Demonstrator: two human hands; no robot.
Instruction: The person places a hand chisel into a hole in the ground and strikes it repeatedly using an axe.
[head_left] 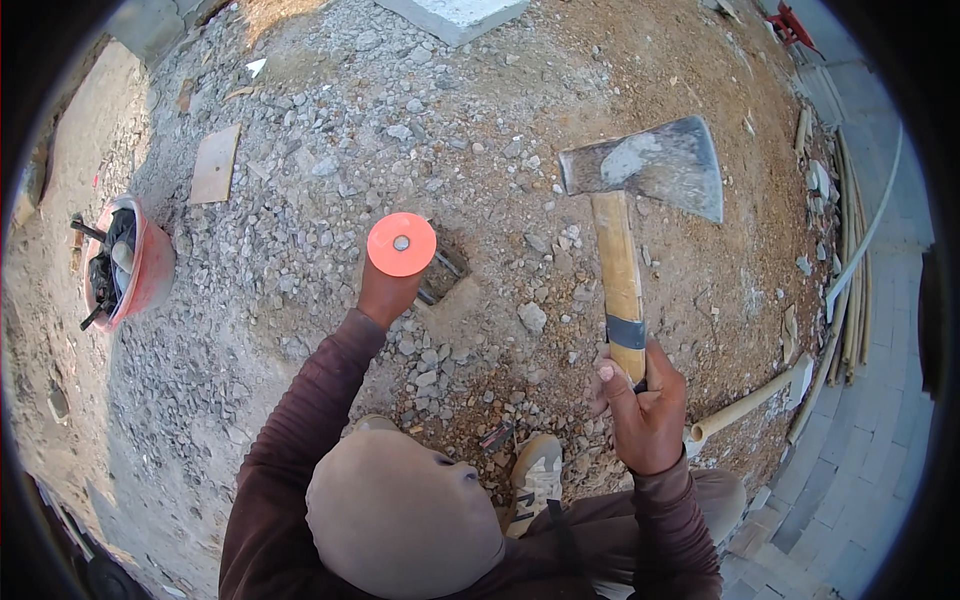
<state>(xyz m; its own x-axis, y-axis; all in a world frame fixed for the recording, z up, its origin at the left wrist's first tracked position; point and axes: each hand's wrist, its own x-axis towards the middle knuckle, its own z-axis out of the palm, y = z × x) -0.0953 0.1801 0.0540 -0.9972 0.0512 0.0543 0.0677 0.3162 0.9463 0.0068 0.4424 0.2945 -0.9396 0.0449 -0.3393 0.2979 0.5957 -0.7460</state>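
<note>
My right hand [650, 420] is closed around the lower end of a hatchet's wooden handle. The hatchet [640, 165] is raised over the ground, its broad grey blade pointing to the right; a dark grey tape band wraps the handle just above my fingers. My left hand [388, 295] grips a chisel with a round orange hand guard [400, 232], seen end-on, with its metal striking head in the middle. The guard hides most of those fingers and the chisel's shaft. Beside it is a small dug hole [455, 280] with what look like metal bars in it.
Loose gravel and dirt surround me. To the left stands a pinkish bucket [150, 270] holding tools, near a flat board [215, 165]. A concrete block [455, 20] lies ahead. Pipes [745, 405] and long poles [855, 260] border grey paving [875, 430] at right. My shoe [538, 475] is close below.
</note>
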